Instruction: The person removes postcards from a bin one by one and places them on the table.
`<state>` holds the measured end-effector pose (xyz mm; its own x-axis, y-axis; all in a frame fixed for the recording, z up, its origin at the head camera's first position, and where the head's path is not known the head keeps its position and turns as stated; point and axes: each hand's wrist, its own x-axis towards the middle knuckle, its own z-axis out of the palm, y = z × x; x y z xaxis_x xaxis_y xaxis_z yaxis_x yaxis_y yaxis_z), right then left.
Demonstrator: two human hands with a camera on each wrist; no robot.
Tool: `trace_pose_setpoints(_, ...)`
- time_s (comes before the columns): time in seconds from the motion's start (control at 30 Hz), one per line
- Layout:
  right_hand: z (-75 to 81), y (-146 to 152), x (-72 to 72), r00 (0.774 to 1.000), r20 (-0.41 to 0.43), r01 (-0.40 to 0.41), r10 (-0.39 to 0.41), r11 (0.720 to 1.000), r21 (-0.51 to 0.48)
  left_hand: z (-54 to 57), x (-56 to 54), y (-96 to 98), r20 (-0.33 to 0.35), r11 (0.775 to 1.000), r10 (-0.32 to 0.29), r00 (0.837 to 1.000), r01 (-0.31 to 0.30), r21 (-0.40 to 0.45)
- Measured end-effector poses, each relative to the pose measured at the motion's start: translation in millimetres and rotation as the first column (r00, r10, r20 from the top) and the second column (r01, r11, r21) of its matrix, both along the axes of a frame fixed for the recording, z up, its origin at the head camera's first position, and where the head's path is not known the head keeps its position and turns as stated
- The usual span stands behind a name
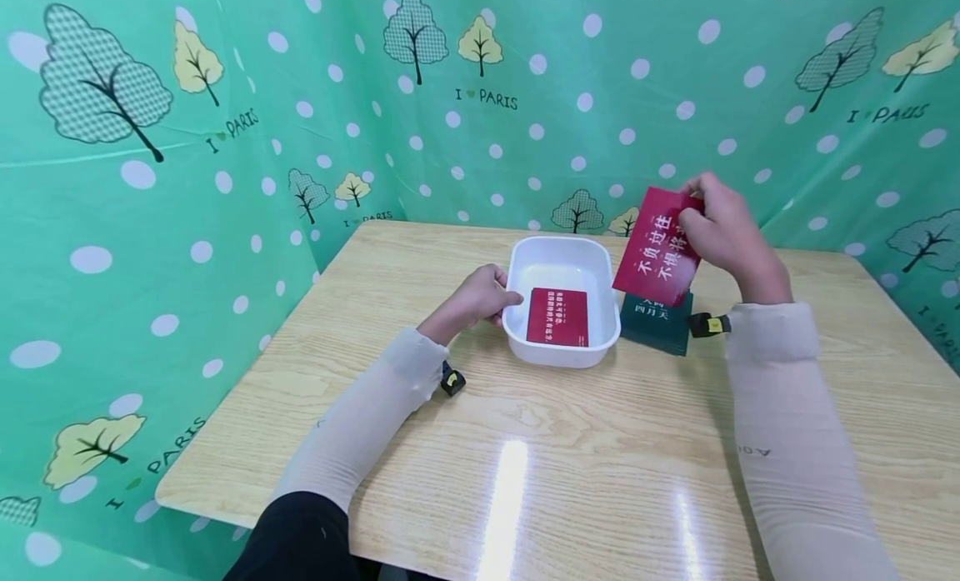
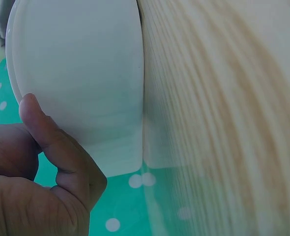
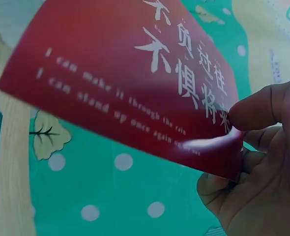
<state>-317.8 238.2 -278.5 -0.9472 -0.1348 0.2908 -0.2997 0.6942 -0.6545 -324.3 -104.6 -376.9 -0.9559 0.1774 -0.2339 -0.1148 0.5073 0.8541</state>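
Note:
My right hand (image 1: 726, 227) pinches a red card (image 1: 654, 246) with white Chinese characters and holds it up above the table. In the right wrist view the card (image 3: 130, 93) also shows English lines, and the thumb presses its near edge. A white plastic basin (image 1: 566, 360) stands at the middle of the table. Its left rim is gripped by my left hand (image 1: 480, 296), thumb over the rim; the left wrist view shows this hand (image 2: 61, 167) at the basin's side. Another red card (image 1: 557, 317) lies inside the basin. Dark green cards (image 1: 655, 329) lie right of it, partly hidden beneath the raised card.
The light wooden table (image 1: 420, 448) has rounded corners. A green polka-dot cloth (image 1: 480, 164) with printed trees hangs behind and to the left. Small black wrist cameras are worn below each sleeve, the right one (image 1: 707, 324) close to the green cards.

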Motion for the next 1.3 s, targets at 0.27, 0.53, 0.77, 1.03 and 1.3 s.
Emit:
trace_pose_setpoints(0.27, -21.0, 18.6, -15.3, 0.997, 0.076, 0.033, -0.034, 0.999, 0.011, 0.2, 0.3, 1.0, -0.004, 1.0, 0.003, 1.0, -0.003, -0.001)
trace_pose_setpoints(0.53, -49.5, 30.7, -31.1, 0.99, 0.14, 0.01, -0.015, 0.999, 0.035, 0.4, 1.3, 0.5, -0.012, 1.0, -0.004, 1.0, 0.004, 0.004)
trace_pose_setpoints(0.77, -69.4, 37.2, -39.9, 0.972, 0.234, -0.019, 0.005, 0.998, 0.056, 0.9, 1.6, 0.6, -0.009, 1.0, -0.006, 1.0, 0.006, 0.011)
trace_pose_setpoints(1.03, -85.7, 36.3, -45.0, 0.939, 0.342, -0.076, 0.045, 0.994, 0.077, -2.0, -0.9, 0.2, -0.011, 1.0, -0.003, 1.0, 0.003, 0.02)
trace_pose_setpoints(1.3, -91.3, 31.6, -47.2, 0.911, 0.405, -0.153, 0.077, 0.975, 0.159, -1.1, -0.5, 0.3, -0.003, 1.0, -0.003, 1.0, 0.003, 0.018)
